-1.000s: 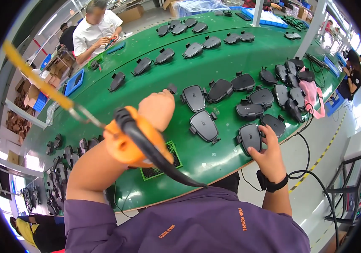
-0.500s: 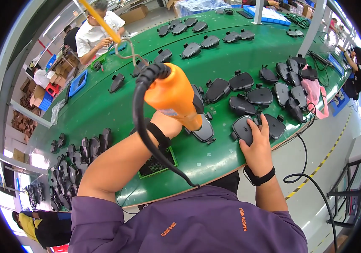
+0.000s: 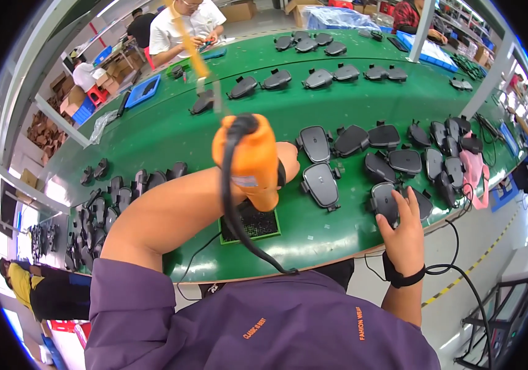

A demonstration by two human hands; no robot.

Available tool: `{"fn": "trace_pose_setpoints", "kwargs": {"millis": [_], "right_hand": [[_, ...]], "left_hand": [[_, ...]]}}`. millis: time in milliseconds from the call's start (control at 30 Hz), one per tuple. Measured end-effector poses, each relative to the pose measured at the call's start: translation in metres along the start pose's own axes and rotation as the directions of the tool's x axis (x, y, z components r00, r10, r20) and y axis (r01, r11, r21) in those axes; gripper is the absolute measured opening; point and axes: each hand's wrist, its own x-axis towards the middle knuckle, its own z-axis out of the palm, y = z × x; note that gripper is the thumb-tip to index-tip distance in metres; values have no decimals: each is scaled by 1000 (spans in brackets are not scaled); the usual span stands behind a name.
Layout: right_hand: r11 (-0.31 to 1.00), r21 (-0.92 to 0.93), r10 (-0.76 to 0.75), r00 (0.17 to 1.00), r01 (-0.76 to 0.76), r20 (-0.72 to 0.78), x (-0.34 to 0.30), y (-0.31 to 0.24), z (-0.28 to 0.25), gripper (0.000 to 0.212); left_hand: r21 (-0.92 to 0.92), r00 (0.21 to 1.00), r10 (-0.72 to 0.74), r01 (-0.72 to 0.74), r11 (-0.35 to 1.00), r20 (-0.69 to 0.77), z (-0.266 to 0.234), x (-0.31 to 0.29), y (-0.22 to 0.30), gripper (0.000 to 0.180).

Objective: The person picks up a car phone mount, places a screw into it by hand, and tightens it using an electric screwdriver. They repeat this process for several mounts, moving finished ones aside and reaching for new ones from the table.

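Note:
An orange electric screwdriver [image 3: 251, 163] with a black cable hangs in front of my left hand [image 3: 289, 159] and hides most of its fingers. Just right of that hand lie two black, rounded phone-holder-like devices, one farther [image 3: 314, 143] and one nearer [image 3: 322, 185], both flat on the green table. My right hand [image 3: 405, 231] is open with its fingers spread, over the near edge of another black device [image 3: 384, 201]. Its thumb and fingertips seem to touch that device, without a grip around it. Part of one more black device [image 3: 423, 203] shows behind the fingers.
A green-rimmed tray of small dark parts [image 3: 253, 226] sits below the screwdriver. More black devices [image 3: 405, 161] crowd the right, and others [image 3: 100, 213] the left. A pink strap-like item [image 3: 476, 176] hangs at the right edge. Another person [image 3: 171, 37] works across the table [image 3: 214, 145].
The view has shifted, moving the scene rightward. The screwdriver no longer overlaps the near device; my left hand has come out farther beside the devices. My right fingers have spread and lifted partly off their device.

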Motion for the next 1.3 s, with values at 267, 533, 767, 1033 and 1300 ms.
{"fn": "trace_pose_setpoints", "kwargs": {"millis": [267,533,767,1033,1300], "right_hand": [[968,58,-233,958,245,-168,-7,-13,9,45],[837,334,-448,893,434,-40,7,-56,22,37],[818,429,-432,902,382,20,7,-55,27,33],[840,479,-360,923,256,138,6,-71,29,31],[840,502,-324,933,206,159,1,-67,24,28]], "left_hand": [[366,961,200,-118,923,-193,49,-8,15,20],[288,903,140,-18,957,-407,37,-30,31,22],[160,818,13,97,982,-576,36,-37,57,25],[37,703,-85,156,987,-706,36,-61,61,30],[-339,647,-24,-366,867,-762,80,-3,-19,30]]}}
